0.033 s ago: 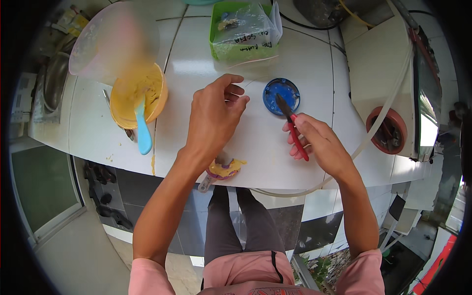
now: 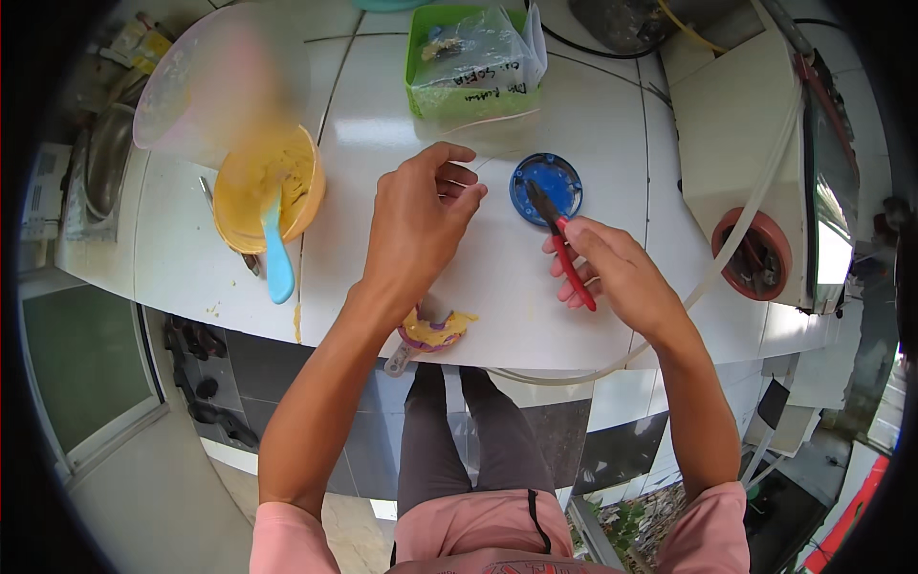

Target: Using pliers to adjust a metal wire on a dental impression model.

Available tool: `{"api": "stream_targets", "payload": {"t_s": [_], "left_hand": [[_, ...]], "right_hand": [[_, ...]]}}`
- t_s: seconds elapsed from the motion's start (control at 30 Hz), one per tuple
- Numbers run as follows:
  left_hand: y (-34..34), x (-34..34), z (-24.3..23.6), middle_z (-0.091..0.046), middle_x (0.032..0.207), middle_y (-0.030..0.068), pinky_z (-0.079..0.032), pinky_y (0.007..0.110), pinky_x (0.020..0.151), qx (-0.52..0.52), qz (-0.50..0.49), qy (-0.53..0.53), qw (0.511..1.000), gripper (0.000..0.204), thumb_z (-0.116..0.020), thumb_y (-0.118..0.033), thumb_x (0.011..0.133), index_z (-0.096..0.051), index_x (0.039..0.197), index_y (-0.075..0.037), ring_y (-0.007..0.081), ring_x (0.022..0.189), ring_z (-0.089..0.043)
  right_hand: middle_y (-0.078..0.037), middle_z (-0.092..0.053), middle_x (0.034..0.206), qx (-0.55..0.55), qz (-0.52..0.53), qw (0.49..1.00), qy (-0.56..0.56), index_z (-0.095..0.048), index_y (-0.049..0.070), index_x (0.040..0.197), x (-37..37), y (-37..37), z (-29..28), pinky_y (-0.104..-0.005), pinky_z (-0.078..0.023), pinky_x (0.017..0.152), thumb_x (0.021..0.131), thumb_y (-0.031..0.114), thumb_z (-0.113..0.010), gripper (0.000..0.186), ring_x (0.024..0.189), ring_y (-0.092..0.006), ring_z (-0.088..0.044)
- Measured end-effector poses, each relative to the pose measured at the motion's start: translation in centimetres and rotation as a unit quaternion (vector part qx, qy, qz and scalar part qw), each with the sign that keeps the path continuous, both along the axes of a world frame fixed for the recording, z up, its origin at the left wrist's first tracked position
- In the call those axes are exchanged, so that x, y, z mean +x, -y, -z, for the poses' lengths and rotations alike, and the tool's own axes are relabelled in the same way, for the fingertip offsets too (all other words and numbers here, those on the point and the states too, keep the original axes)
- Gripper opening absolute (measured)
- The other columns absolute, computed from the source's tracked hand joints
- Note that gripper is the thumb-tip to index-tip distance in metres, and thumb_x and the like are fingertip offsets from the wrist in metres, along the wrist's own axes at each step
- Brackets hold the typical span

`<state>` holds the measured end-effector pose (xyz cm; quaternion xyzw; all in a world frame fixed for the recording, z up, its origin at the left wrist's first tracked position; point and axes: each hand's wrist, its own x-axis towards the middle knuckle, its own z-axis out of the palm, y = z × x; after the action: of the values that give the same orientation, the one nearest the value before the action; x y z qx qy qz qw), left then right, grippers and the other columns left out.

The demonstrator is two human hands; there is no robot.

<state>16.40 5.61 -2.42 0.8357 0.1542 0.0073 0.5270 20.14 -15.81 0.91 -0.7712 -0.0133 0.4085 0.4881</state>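
Note:
My right hand [image 2: 617, 277] grips red-handled pliers [image 2: 571, 263], their dark jaws over a round blue lid [image 2: 564, 177] that holds small bits. Fingers curled and thumb drawn in, my left hand [image 2: 426, 210] hovers above the white counter, left of the lid. A thin, wire-like line shows just past its fingertips; whether they hold it is unclear. Below my left wrist lies a dental impression tray [image 2: 432, 333] with yellow paste, near the counter's front edge. On the left, a yellow-orange mixing bowl [image 2: 311, 206] contains similar paste and a light blue spatula [image 2: 275, 253].
A green container [image 2: 418, 91] with a clear plastic bag [image 2: 488, 72] stands at the back. A translucent pink container [image 2: 177, 105] is behind the bowl. On the right are a pale boxy machine [image 2: 736, 124], a reddish-brown round pot [image 2: 782, 253] and a pale hose [image 2: 727, 253] crossing the counter.
The pliers and my right hand have shifted very slightly left over the blue lid. My left hand stays nearly where it was.

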Motion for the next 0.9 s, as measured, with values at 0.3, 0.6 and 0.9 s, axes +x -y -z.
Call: {"api": "stream_targets", "payload": {"t_s": [0.3,0.6,0.9], "left_hand": [[0.4,1.3,1.5,-0.075,0.087,0.01,-0.056,0.027,0.078,-0.032,-0.032,-0.027,0.999,0.018,-0.069,-0.004,0.087,-0.067,0.103,0.002,0.0144,0.083,-0.071],[-0.3,1.8,2.1,-0.074,0.086,0.0099,-0.056,0.024,0.075,-0.079,-0.061,-0.018,0.995,0.011,-0.065,-0.005,0.091,-0.068,0.095,0.004,0.0122,0.079,-0.07],[-0.1,2.7,3.6,-0.073,0.088,0.0125,-0.058,0.025,0.074,-0.244,-0.133,0.056,0.959,0.01,-0.064,-0.002,0.091,-0.067,0.095,0.007,0.0142,0.079,-0.071]], "right_hand": [[-0.006,-0.063,0.077,-0.036,-0.052,0.998,-0.03,-0.064,-0.001,0.095,2.8,-3.0,1.7,-0.0273,-0.052,0.058,0.101,0.043,-0.044,0.048,0.062,-0.0139,-0.061],[-0.015,-0.063,0.079,-0.121,-0.119,0.975,0.145,-0.063,-0.003,0.099,1.6,-2.3,0.2,-0.0402,-0.052,0.071,0.101,0.038,-0.046,0.045,0.068,-0.0283,-0.063],[-0.005,-0.063,0.086,0.03,0.056,0.998,-0.01,-0.062,0.0,0.112,-0.5,-0.4,0.2,-0.0259,-0.051,0.073,0.105,0.033,-0.042,0.04,0.077,-0.0109,-0.061]]}}
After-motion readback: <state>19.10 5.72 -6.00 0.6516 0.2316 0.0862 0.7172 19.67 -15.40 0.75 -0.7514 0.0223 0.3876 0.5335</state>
